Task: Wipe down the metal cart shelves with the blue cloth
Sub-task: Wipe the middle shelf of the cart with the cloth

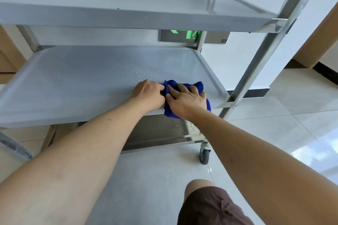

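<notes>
The cart [270,42] has three metal shelves. The top shelf [128,14] is above the middle shelf [82,82], and the bottom shelf [161,131] is under it, near the floor [274,124]. A wheel [204,155] sits under the bottom shelf, at its near right corner.

The cloth [190,86] is blue and bunched up. It lies on the middle shelf, at the near edge, toward the right side, and part of it hangs over that edge.

The left hand [149,93] is at the left side of the cloth. Its fingers [159,88] are curled and pinch the cloth's left end. The right hand [186,99] lies on top of the cloth with its fingers spread almost flat, pressing down.

Small water drops [144,72] sit on the middle shelf, just behind the hands.
</notes>
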